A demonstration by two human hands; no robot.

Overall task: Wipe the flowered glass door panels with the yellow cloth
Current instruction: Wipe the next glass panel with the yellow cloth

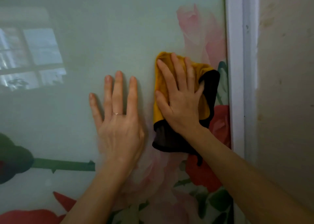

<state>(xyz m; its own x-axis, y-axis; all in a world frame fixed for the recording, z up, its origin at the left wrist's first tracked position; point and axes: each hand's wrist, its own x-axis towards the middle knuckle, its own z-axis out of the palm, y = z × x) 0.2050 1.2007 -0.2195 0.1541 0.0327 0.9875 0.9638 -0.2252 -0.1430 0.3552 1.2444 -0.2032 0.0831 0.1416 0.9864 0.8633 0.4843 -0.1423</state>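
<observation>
At the far left, the reflection of a window (32,58) is seen in the pale green glass door panel (102,28). Below it, a dark green printed shape (13,160) and a thorny green stem (64,164) are shown on the glass, with a red petal (28,215) at the bottom edge.

Towards the middle, the left hand (119,121) is laid flat against the bare glass. Its fingers (117,91) are held straight and slightly apart, and nothing is gripped. A thin ring (117,113) is worn on one of them.

Just to the right, the yellow cloth (158,104) is pressed against the panel under the right hand (180,101). The fingers (176,70) of this hand are spread straight over the cloth, pointing upward, and the cloth is held to the glass by the flat palm rather than being clutched. A dark underside with a black edge (210,87) is shown where the cloth is folded over, at its right side and below the wrist. The two hands are kept close together but apart.

Pale pink blooms (200,30) are printed above the cloth and a red rose (220,121) just beside it. The panel is bordered by a white frame (236,70), and a beige wall (285,87) is seen at the far right.
</observation>
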